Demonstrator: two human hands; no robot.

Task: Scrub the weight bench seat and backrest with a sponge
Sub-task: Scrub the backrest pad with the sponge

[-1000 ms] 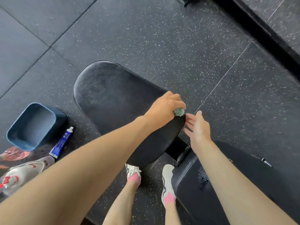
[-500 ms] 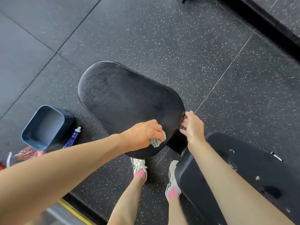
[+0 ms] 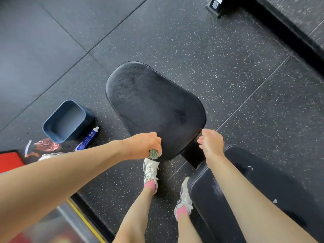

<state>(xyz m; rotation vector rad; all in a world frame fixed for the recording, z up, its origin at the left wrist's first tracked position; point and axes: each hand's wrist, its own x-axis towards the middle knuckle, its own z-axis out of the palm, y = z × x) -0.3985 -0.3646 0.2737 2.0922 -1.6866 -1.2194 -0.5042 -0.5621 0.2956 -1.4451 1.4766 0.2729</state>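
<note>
The black padded bench seat (image 3: 154,106) lies in the middle of the view, its surface dull and streaked. My left hand (image 3: 142,145) grips a green-grey sponge (image 3: 154,153) at the seat's near left edge. My right hand (image 3: 211,142) hovers with relaxed fingers over the gap between the seat and the black backrest (image 3: 263,190), holding nothing. The backrest runs off to the lower right under my right forearm, with a few white flecks and wet marks on it.
A blue rectangular tub (image 3: 67,121) stands on the speckled rubber floor to the left, a blue-and-white tube (image 3: 87,139) beside it. A spray bottle (image 3: 47,156) and a red mat (image 3: 9,161) lie further left. My two feet in white shoes (image 3: 150,171) stand below the seat.
My left hand has drawn the sponge from the seat's right rim across its near end to the near left edge. My right hand has come off the seat's rim.
</note>
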